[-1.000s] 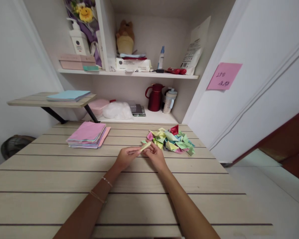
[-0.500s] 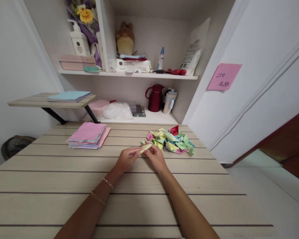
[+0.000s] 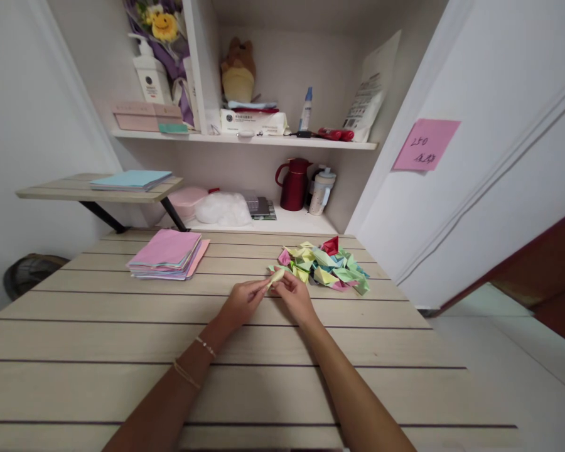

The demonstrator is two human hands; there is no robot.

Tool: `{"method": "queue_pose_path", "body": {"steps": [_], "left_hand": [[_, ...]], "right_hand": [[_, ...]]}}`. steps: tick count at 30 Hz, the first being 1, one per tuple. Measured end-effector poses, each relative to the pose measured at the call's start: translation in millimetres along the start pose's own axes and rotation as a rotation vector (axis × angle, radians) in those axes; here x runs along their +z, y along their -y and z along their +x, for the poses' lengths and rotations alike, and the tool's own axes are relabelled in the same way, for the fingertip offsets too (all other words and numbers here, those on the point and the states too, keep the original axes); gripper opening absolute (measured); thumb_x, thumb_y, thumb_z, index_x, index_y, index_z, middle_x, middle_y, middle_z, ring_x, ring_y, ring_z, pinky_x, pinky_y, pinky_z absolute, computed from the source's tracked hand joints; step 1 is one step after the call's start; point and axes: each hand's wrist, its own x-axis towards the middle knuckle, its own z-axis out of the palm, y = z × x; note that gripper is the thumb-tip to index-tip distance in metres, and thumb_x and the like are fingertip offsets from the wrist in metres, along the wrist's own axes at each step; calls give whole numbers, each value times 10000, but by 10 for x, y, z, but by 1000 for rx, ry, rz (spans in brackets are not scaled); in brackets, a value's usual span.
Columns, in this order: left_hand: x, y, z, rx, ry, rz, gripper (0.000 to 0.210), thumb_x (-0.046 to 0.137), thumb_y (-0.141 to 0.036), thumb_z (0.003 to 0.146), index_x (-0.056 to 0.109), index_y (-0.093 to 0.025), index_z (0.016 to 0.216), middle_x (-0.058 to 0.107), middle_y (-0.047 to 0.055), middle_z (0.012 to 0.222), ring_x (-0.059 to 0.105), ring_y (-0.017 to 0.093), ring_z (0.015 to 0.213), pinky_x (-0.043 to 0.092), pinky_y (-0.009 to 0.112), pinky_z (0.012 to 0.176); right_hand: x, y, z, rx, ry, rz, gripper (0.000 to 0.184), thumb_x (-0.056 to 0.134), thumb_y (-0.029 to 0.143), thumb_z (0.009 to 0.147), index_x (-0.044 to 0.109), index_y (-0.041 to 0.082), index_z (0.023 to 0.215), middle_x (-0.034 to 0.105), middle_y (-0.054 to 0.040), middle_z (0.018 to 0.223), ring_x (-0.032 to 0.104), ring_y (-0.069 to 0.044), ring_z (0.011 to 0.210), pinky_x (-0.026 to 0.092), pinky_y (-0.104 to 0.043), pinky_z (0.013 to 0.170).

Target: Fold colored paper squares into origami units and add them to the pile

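Head view: mid-fold on the pale-yellow paper (image 3: 276, 277), by the look of it.
Your left hand (image 3: 241, 302) and right hand (image 3: 294, 297) pinch it, narrow, between fingertips. Folded-paper pile (image 3: 327, 267) just beyond your right fingers, sheet stack (image 3: 167, 251) well left. Further creasing likely calls for a light, steady pinch.

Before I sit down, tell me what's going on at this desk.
A person's left hand and right hand are pinching a small piece of folded pale yellow paper between them, above the desk. Just beyond the right hand lies a loose heap of folded papers in yellow, green, blue, pink and red. Farther off to the left sits a stack of paper sheets, pink on top.
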Motion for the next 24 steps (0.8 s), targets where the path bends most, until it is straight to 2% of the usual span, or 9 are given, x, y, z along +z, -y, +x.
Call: {"method": "queue_pose_path", "body": {"steps": [3,8,12,17,21,24], "left_hand": [[-17,-34,-1,30,20,82,342,446,-204,837,561,-207,1159,669,62,1028,646,152,815,506,265,759],[-22,-25,-20,92,60,239,434,430,-134,817,470,-218,1241,656,59,1052,615,162,934,478,295,833],[-20,4,-30,107,16,311,481,457,-99,766,466,-201,1236,603,76,1149,585,173,999,459,305,870],[-34,-23,-25,53,-14,389,368,470,-144,774,556,-198,1128,679,63,934,626,178,834,471,304,808],[-14,-38,-33,72,-4,419,270,487,-155,769,615,-203,1002,684,47,782,620,168,703,470,282,736],[9,-41,-43,86,0,411,225,501,-158,763,634,-193,941,677,52,744,610,164,657,466,273,696]], "right_hand": [[1,11,-3,-7,12,0,449,620,305,700,575,198,1134,636,-69,1078,602,-211,926,474,-351,816],[-3,-12,2,-5,32,-34,427,620,305,701,591,197,1114,659,-59,1013,607,-201,892,481,-333,791],[3,-48,5,3,41,-102,436,622,332,699,599,179,1106,678,-53,915,610,-213,865,491,-341,767],[31,-17,-26,7,43,-180,460,620,351,706,589,176,1130,683,-41,827,607,-222,860,487,-347,769],[41,-11,-33,-26,32,-184,464,609,367,719,579,174,1140,676,-56,896,600,-227,883,487,-360,779],[41,-49,-22,-38,23,-170,483,598,369,728,553,179,1170,660,-70,984,596,-228,914,485,-377,799]]}}
